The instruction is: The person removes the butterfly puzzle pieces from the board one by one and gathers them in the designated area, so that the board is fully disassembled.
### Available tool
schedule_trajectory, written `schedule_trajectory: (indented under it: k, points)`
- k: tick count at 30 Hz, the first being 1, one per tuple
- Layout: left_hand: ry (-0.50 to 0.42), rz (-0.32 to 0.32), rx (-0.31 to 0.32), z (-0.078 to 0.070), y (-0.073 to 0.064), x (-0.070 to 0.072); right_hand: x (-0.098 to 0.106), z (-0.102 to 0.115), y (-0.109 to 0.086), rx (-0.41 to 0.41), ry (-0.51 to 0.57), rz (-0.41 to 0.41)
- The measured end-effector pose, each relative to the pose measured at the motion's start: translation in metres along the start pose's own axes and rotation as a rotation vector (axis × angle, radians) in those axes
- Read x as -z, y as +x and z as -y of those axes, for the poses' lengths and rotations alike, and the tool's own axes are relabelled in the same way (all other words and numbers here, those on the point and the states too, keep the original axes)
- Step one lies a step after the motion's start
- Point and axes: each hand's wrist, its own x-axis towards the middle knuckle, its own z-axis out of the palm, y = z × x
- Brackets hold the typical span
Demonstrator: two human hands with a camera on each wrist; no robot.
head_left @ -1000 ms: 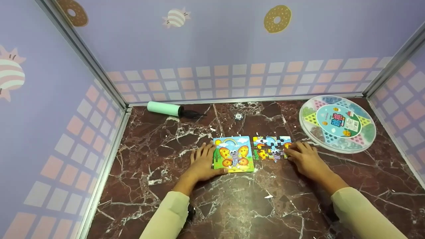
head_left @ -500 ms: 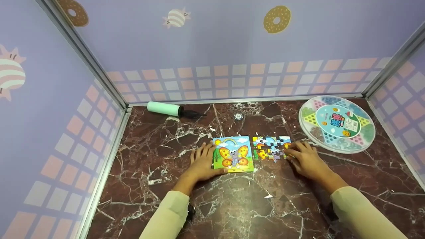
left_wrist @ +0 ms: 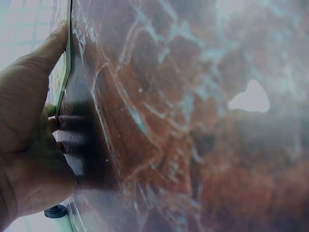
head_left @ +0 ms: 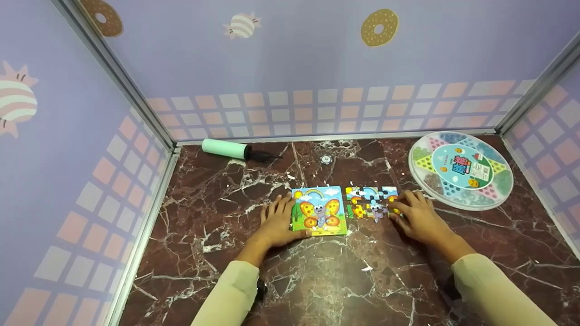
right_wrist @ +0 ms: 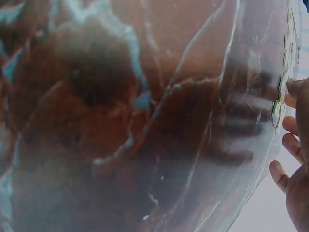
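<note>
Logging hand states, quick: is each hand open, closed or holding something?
Left hand: open, touching the board.
Right hand: closed, pinching a puzzle piece.

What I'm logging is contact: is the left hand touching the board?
Touching: the left wrist view shows the left hand with its thumb against the edge of the board.

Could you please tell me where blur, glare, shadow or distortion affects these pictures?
Head view: mostly sharp, with pale glare on the table near bottom centre; left wrist view: table blurred toward the right, wall washed out at upper left; right wrist view: table blurred at left, its outline bowed, dark bands beside the fingers, shadows or reflections, I cannot tell which.
</note>
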Motion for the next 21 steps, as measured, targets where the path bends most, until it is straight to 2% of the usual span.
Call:
schedule_trajectory:
  k: [12,21]
  points:
    - [0.008,-0.006,0.005,-0.001,0.000,-0.001,-0.003,0.009,0.007,0.041,0.013,-0.050]
    - [0.008,-0.006,0.009,0.001,0.001,-0.003,-0.008,0.024,0.018,0.023,0.048,-0.022]
